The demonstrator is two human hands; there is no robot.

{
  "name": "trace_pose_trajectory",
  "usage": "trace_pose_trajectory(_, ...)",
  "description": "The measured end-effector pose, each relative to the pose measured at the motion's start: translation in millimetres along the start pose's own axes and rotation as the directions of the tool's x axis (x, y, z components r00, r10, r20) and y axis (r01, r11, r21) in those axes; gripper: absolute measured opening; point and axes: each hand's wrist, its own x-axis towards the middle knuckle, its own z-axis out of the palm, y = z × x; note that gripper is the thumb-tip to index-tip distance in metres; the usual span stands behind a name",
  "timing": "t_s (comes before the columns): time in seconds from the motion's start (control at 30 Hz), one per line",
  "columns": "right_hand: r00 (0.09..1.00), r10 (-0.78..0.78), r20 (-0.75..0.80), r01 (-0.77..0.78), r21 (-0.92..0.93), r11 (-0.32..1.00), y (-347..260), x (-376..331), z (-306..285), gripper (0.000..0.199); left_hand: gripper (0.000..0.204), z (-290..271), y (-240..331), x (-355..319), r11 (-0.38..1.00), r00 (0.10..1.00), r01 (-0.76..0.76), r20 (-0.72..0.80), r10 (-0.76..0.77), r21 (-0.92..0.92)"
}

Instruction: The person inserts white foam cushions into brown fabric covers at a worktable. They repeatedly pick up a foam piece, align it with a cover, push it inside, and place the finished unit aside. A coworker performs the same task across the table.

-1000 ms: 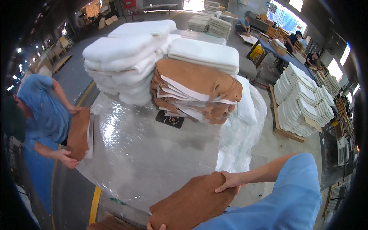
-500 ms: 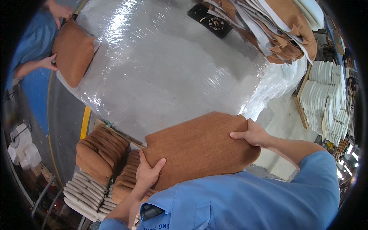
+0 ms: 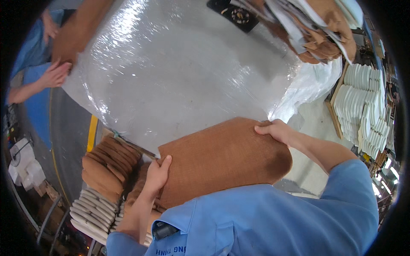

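Worker at the plastic-covered bench (image 3: 179, 81), holding a brown cushion panel (image 3: 222, 160) flat at the bench's near edge. The left hand (image 3: 157, 174) is clamped on the panel's left edge, fingers wrapped over it; the right hand (image 3: 276, 130) pinches the far right corner. Just left of the panel stands a stack of brown pads (image 3: 109, 164) over white ones. Across the bench, a co-worker's hand (image 3: 53, 74) rests on another brown piece (partly out of view). Handling it well probably means keeping both grips level, so the panel lies square without sagging.
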Motion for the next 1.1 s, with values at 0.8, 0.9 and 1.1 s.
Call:
trace_pose_trajectory(0.8,0.524,-0.81,-0.263,0.562,0.822,0.097,32.4,4.5,34.1,0.092,0.068,-31.5,63.8,-181.7,0.265,0.314,-0.948,-0.389,0.866,-0.174)
trace_pose_trajectory(0.9,0.586,-0.747,-0.314,0.477,0.879,0.005,37.2,1.4,35.8,0.1,0.057,-31.7,73.2,-200.1,0.189,0.162,-0.981,-0.367,0.916,0.039)
trace_pose_trajectory(1.1,0.599,-0.716,-0.359,0.418,0.903,-0.103,56.1,2.7,26.8,0.097,0.046,-25.1,95.5,-223.0,0.046,-0.035,-0.969,-0.316,0.948,0.243)
